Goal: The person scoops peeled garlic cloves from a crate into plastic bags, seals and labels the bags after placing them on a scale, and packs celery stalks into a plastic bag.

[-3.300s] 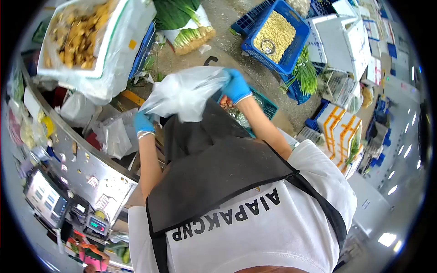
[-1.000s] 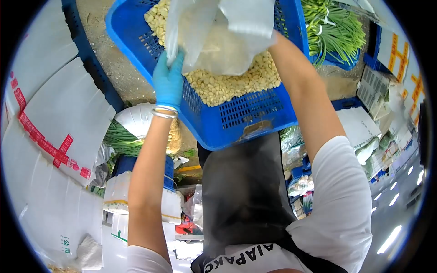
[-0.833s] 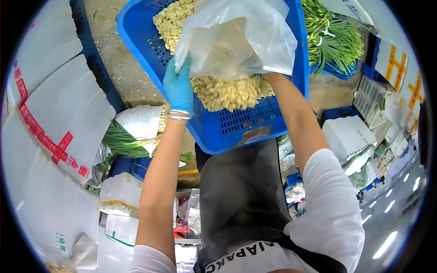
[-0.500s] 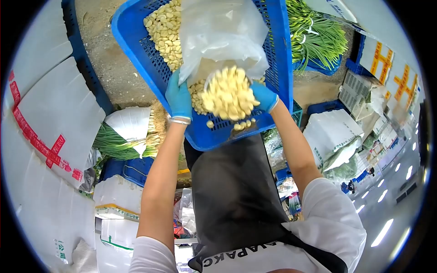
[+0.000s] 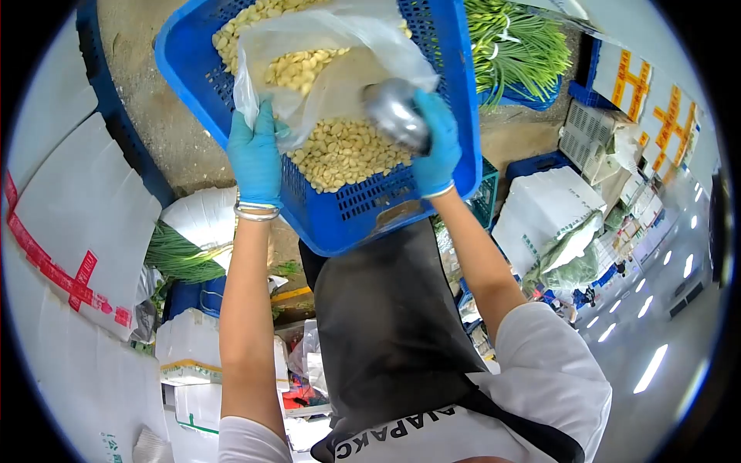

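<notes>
My left hand (image 5: 256, 158), in a blue glove, is closed on the near left edge of a clear plastic bag (image 5: 340, 31). Through the bag's mouth I see a batch of peeled garlic cloves (image 5: 302, 69). My right hand (image 5: 438, 147), gloved the same way, grips a shiny metal bowl (image 5: 392, 112). The bowl is tilted at the bag's opening, its rounded outside facing me, so its inside is hidden. Below both hands, loose garlic cloves (image 5: 347, 154) lie in a blue plastic crate (image 5: 324, 231).
Bundled green stalks (image 5: 513, 58) lie beyond the crate's right side. More green stalks (image 5: 181, 251) lie at the left. White foam boxes (image 5: 85, 216) with red tape stand on the left, and another white box (image 5: 544, 220) on the right.
The bowl, heaped with garlic cloves before, has turned over toward the bag. Cloves now show inside the bag. The bag's mouth is held wider, and my left hand has moved left.
</notes>
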A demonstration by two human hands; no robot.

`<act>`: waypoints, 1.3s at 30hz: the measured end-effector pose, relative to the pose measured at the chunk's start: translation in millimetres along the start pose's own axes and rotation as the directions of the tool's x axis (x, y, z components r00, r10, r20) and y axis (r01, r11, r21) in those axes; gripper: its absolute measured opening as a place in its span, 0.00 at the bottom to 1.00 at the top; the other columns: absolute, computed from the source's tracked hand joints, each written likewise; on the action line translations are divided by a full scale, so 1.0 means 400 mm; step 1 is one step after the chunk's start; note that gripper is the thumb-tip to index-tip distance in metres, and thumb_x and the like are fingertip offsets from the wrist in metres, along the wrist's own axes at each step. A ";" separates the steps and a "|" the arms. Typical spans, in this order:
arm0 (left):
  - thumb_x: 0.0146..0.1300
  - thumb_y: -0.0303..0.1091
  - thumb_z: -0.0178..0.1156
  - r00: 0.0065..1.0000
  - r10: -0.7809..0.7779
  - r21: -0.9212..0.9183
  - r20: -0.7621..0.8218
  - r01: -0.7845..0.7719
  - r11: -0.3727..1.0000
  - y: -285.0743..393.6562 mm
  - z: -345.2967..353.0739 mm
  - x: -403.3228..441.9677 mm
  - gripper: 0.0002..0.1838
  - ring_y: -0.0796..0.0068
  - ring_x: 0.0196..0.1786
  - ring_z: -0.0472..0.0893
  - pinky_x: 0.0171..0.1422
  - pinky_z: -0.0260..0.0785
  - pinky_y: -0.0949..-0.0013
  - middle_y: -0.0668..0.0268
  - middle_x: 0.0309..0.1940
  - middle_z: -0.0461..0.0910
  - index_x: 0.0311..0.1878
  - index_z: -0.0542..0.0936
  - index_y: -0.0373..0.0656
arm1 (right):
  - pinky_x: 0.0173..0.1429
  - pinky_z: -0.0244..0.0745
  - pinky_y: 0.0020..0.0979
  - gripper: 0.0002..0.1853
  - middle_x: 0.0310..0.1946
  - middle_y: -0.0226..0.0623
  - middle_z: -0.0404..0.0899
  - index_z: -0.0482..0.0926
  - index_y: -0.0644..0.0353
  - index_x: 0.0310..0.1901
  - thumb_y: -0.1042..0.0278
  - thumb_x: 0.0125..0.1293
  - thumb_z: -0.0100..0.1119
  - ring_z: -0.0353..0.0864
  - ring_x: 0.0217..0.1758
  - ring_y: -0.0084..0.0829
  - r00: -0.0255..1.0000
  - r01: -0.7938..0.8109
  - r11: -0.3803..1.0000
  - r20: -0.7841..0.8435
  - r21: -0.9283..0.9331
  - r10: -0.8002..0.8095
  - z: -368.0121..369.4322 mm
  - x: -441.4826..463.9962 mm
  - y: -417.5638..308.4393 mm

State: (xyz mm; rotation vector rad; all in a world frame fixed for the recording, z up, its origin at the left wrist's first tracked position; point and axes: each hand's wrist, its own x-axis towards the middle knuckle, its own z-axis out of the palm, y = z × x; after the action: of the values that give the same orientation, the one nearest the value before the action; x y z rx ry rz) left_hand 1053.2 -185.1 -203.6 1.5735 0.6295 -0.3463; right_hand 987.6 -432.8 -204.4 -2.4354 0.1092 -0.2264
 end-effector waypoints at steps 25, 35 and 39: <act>0.68 0.41 0.58 0.998 -0.043 0.113 0.043 0.038 0.993 -0.044 0.013 -0.119 0.18 0.86 0.27 0.73 0.27 0.69 0.75 0.71 0.24 0.77 0.55 0.79 0.40 | 0.54 0.76 0.35 0.23 0.53 0.47 0.77 0.69 0.62 0.61 0.76 0.63 0.52 0.79 0.52 0.38 0.597 -0.789 0.541 0.575 0.293 0.560 0.175 0.091 0.078; 0.68 0.47 0.58 0.997 -0.025 0.048 -0.069 0.028 0.998 0.026 -0.049 0.017 0.19 0.87 0.25 0.69 0.26 0.61 0.80 0.73 0.22 0.73 0.49 0.82 0.39 | 0.66 0.65 0.34 0.27 0.58 0.44 0.73 0.73 0.64 0.58 0.90 0.53 0.52 0.71 0.63 0.37 0.998 -0.061 0.934 0.009 0.352 0.062 0.026 -0.027 -0.072; 0.69 0.47 0.55 0.997 0.055 0.110 -0.056 -0.048 0.993 -0.060 -0.116 0.045 0.18 0.87 0.25 0.66 0.28 0.57 0.79 0.73 0.23 0.73 0.39 0.82 0.40 | 0.62 0.69 0.35 0.28 0.53 0.46 0.76 0.72 0.62 0.58 0.91 0.54 0.46 0.76 0.56 0.41 0.875 -0.480 0.876 -0.045 0.038 0.482 0.089 -0.210 0.167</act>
State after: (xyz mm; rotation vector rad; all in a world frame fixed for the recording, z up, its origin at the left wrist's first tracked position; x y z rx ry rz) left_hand 1046.9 -136.2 -228.2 1.7063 0.6231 -0.3004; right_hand 910.6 -449.8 -285.5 -2.2895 0.7238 -0.0653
